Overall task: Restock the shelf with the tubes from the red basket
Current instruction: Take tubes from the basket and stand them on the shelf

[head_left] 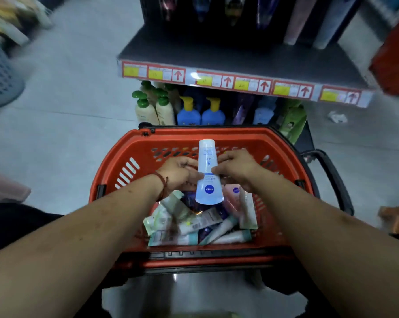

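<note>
Far from me, cream bottles with green pumps [145, 111] stand left of two blue bottles with yellow pumps [189, 115]. A grey-blue perforated bin [1, 76] sits far left; crumpled paper [337, 117] lies far right.

basket [116, 164]: red moulded plastic, slotted walls, slight sheen. handle [331, 171]: black plastic, matt. blue tube [207, 161]: smooth glossy plastic, printed, white cap. loose tubes [200, 222], frame centre: smooth plastic, mostly satin. shelf [217, 51], top: dark, flat, matt. price strip [239, 82]: paper labels under clear glossy cover, glare spot. pump bottles [189, 113]: glossy plastic. floor [74, 106]: smooth grey, low sheen. wrist cord [163, 182]: red thread.
</note>
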Tool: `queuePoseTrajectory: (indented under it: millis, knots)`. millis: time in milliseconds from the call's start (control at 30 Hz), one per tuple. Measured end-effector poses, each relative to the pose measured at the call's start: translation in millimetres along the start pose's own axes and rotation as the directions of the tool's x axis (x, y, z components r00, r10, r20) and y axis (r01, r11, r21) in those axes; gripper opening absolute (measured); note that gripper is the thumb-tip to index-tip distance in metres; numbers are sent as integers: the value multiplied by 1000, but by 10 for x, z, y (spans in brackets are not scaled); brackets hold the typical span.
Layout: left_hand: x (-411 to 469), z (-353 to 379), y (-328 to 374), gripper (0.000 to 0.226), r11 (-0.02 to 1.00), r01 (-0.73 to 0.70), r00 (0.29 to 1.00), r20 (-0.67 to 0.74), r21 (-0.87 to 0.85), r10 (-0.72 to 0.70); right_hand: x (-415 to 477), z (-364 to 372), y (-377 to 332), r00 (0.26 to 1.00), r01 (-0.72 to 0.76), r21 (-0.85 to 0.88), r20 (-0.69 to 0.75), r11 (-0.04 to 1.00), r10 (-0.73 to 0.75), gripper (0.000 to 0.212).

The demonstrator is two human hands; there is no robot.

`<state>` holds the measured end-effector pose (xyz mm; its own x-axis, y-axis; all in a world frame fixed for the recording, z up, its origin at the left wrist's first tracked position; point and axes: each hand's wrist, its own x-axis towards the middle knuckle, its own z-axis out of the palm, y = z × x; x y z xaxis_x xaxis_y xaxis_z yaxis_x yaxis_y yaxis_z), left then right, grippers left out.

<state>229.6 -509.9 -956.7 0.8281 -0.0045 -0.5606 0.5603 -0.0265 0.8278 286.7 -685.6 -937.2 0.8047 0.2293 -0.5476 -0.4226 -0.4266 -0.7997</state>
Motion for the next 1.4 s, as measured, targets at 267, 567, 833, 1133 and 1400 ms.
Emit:
queuePoseTrajectory:
  millis: [267,567,833,1133,1400]
  knots:
    - [-674,-154,1115,52,974,-226,962,149,-20,227,-642,-471,-1084,974,187,184,97,965,-207,30]
    - [-708,-305,1220,61,909,-415,903,103,-43,417,-702,-360,-1128,950,245,535,32,808,-309,36]
    - [-687,-455,1435,33,902,-415,909,-86,-118,407,-677,-438,-1104,964,212,693,-31,689,-266,42]
    - [-598,-368,1410,26,810,-319,946,-111,-493,305,-634,-175,-1095,968,27,867,101,497,-230,47]
    - [-630,-351,1386,31,808,-370,929,-156,-460,336,-663,-59,-1046,947,260,442,56,859,-315,37]
